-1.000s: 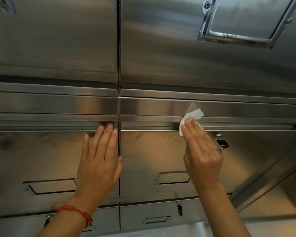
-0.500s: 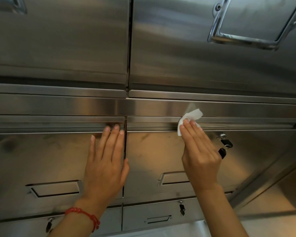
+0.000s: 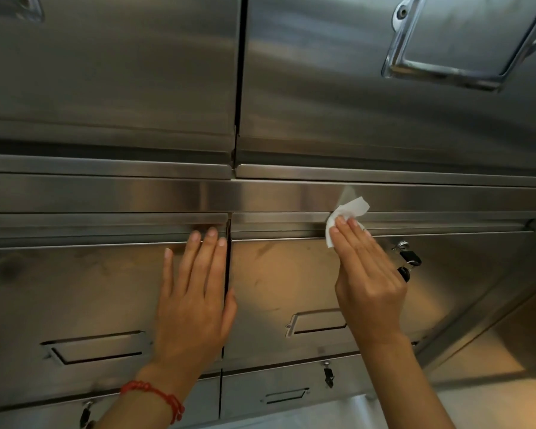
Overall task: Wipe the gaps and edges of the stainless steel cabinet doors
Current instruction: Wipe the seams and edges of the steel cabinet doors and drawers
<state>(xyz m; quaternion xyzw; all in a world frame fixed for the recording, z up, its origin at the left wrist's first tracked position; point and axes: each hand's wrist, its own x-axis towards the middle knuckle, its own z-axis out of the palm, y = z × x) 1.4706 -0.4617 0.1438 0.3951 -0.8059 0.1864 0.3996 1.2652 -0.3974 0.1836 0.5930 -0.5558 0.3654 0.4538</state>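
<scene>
Stainless steel cabinet doors fill the view. My right hand (image 3: 365, 274) presses a white wipe (image 3: 345, 215) with straight fingers against the top edge of the right middle door (image 3: 276, 280), along the horizontal gap under a steel rail (image 3: 167, 193). My left hand (image 3: 195, 298) lies flat on the left middle door (image 3: 75, 289), its fingers straight beside the vertical gap (image 3: 228, 261) between the two doors. A red string bracelet (image 3: 155, 394) circles the left wrist.
Two large upper doors meet at a vertical gap (image 3: 240, 72); the right one carries a chrome handle frame (image 3: 446, 69). Keys hang in a lock (image 3: 407, 258) right of my right hand. Recessed pulls (image 3: 96, 348) and lower drawers with small locks (image 3: 328, 374) sit below.
The view has shifted so the cabinet sits further right in frame. My right hand and the wipe have slid slightly left along the door's top edge. The left hand stays flat.
</scene>
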